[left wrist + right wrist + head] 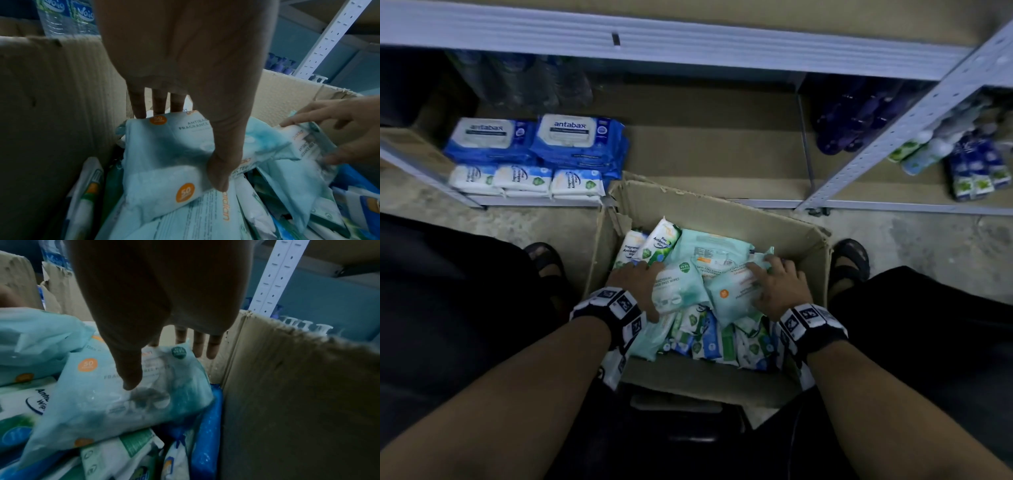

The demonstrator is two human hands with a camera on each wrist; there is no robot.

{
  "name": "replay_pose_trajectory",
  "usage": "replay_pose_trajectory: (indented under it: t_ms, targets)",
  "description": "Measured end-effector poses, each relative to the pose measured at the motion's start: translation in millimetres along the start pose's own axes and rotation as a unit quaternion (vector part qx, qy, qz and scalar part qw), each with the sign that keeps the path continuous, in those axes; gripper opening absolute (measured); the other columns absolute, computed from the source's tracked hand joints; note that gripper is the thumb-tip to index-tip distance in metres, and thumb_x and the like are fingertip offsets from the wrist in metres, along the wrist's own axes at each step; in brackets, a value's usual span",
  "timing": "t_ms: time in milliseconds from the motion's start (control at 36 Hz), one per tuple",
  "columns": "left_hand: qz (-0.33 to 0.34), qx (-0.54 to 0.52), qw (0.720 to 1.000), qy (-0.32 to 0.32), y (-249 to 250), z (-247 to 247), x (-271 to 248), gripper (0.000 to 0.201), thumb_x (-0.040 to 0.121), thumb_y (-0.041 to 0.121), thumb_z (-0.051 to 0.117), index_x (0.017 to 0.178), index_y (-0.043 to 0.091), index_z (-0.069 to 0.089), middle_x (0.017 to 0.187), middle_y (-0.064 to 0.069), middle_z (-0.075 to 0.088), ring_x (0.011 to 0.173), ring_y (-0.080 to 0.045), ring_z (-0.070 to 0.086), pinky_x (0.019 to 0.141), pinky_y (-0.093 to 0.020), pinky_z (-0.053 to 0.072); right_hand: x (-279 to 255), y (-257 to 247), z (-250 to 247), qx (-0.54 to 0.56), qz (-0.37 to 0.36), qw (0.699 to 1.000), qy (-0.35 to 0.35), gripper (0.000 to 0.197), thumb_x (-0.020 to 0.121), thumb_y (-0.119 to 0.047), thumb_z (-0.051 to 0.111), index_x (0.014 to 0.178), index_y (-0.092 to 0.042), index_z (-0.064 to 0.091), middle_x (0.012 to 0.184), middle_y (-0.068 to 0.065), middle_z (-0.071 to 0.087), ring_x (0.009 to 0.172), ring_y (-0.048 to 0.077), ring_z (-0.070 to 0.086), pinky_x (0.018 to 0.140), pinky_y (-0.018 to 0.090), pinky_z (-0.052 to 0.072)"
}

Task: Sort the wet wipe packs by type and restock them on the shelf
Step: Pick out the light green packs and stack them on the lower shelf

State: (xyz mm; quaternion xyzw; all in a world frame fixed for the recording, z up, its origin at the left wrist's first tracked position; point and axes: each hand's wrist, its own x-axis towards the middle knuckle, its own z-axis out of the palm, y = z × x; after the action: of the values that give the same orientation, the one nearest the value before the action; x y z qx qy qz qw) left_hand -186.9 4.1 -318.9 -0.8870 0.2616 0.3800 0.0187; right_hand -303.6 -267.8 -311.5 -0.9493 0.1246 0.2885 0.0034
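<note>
An open cardboard box on the floor holds several mixed wet wipe packs. My left hand grips a pale teal pack, thumb on its near edge and fingers over its far edge. My right hand holds a second pale teal pack at the box's right side, thumb on its face and fingers behind its far edge. On the bottom shelf, at the left, lie blue antabax packs with white packs in front of them.
Green, white and blue packs fill the near part of the box. Water bottles stand behind the shelved packs and purple bottles at the shelf's right. A perforated upright borders a side shelf holding small packs. My sandalled feet flank the box.
</note>
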Motion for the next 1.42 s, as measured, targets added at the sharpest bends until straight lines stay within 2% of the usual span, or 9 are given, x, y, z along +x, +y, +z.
replay_pose_trajectory:
  t_ms: [139,306,472,611,694,805,1000,1278,1417]
  targets:
    - [0.000,-0.010,1.000,-0.010,-1.2,-1.4,0.5,0.117,0.061,0.053,0.084,0.152,0.027,0.015,0.146,-0.006,0.039,0.129,-0.028,0.043,0.100,-0.036,0.039,3.5,-2.0,5.7,-0.031,0.034,0.995,-0.084,0.091,0.075,-0.068,0.063,0.150,-0.040,0.019,0.153,0.008,0.021,0.135,0.037,0.025,0.110,0.052,0.024]
    - [0.000,-0.005,1.000,-0.006,1.1,-1.4,0.8,0.116,0.059,0.052,0.085,0.150,0.027,0.018,0.142,-0.006,0.042,0.126,-0.028,0.046,0.096,-0.037,0.041,2.0,-8.7,13.5,-0.073,0.016,0.996,-0.048,0.108,0.061,-0.072,0.071,0.148,-0.030,0.022,0.145,0.013,0.028,0.133,0.038,0.024,0.110,0.058,0.019]
    - [0.001,-0.009,1.000,-0.004,-0.7,1.8,2.5,0.116,0.059,0.050,0.086,0.151,0.028,0.019,0.144,-0.005,0.041,0.126,-0.028,0.045,0.096,-0.037,0.041,1.9,-10.7,32.5,-0.115,-0.010,0.993,-0.030,0.132,0.055,-0.069,0.080,0.153,-0.016,0.009,0.148,0.017,0.024,0.141,0.043,0.015,0.113,0.060,0.016]
    - [0.002,-0.007,1.000,-0.005,-0.6,3.6,3.4,0.117,0.059,0.051,0.087,0.151,0.028,0.019,0.145,-0.005,0.041,0.128,-0.028,0.044,0.099,-0.038,0.039,7.8,-16.4,34.1,-0.123,-0.017,0.992,-0.015,0.108,0.071,-0.057,0.074,0.149,-0.012,0.014,0.148,0.018,0.028,0.141,0.043,0.018,0.115,0.059,0.017]
    - [0.005,0.000,1.000,-0.003,-1.1,4.6,2.8,0.120,0.056,0.054,0.086,0.151,0.029,0.017,0.146,-0.004,0.039,0.130,-0.028,0.042,0.104,-0.043,0.037,10.3,-18.1,31.8,-0.118,-0.017,0.993,-0.028,0.116,0.063,-0.065,0.076,0.148,-0.013,0.018,0.144,0.015,0.032,0.138,0.042,0.022,0.113,0.057,0.018]
    - [0.012,0.015,1.000,-0.009,-2.1,4.5,1.2,0.128,0.051,0.057,0.088,0.152,0.029,0.014,0.149,-0.004,0.034,0.134,-0.029,0.036,0.108,-0.047,0.031,9.8,-13.8,25.0,-0.116,-0.030,0.993,-0.024,0.112,0.066,-0.071,0.069,0.148,-0.015,0.019,0.144,0.010,0.035,0.134,0.034,0.027,0.110,0.053,0.020]
    - [0.013,-0.008,1.000,-0.013,-0.9,-5.8,-8.2,0.121,0.060,0.057,0.085,0.154,0.027,0.013,0.150,-0.005,0.035,0.135,-0.027,0.036,0.109,-0.040,0.031,-5.5,-17.8,7.0,-0.108,-0.046,0.993,-0.014,0.104,0.065,-0.081,0.059,0.143,-0.019,0.031,0.140,0.006,0.042,0.132,0.028,0.033,0.109,0.053,0.020]
    - [0.029,-0.017,0.998,0.058,10.5,-26.1,-32.3,0.112,0.057,0.055,0.084,0.149,0.032,0.025,0.141,-0.003,0.047,0.127,-0.026,0.045,0.102,-0.036,0.040,-38.6,-12.6,-28.7,-0.136,-0.050,0.989,0.042,0.102,0.062,-0.086,0.053,0.140,-0.021,0.037,0.141,0.004,0.042,0.128,0.029,0.033,0.104,0.049,0.025]
    - [0.033,-0.011,0.994,0.106,20.1,-59.2,-40.4,0.110,0.059,0.054,0.084,0.150,0.032,0.026,0.144,-0.001,0.046,0.129,-0.024,0.044,0.100,-0.035,0.037,-45.4,-2.6,-60.5,-0.127,-0.029,0.988,0.084,0.093,0.061,-0.086,0.050,0.128,-0.022,0.043,0.128,0.003,0.049,0.116,0.029,0.038,0.094,0.046,0.029]
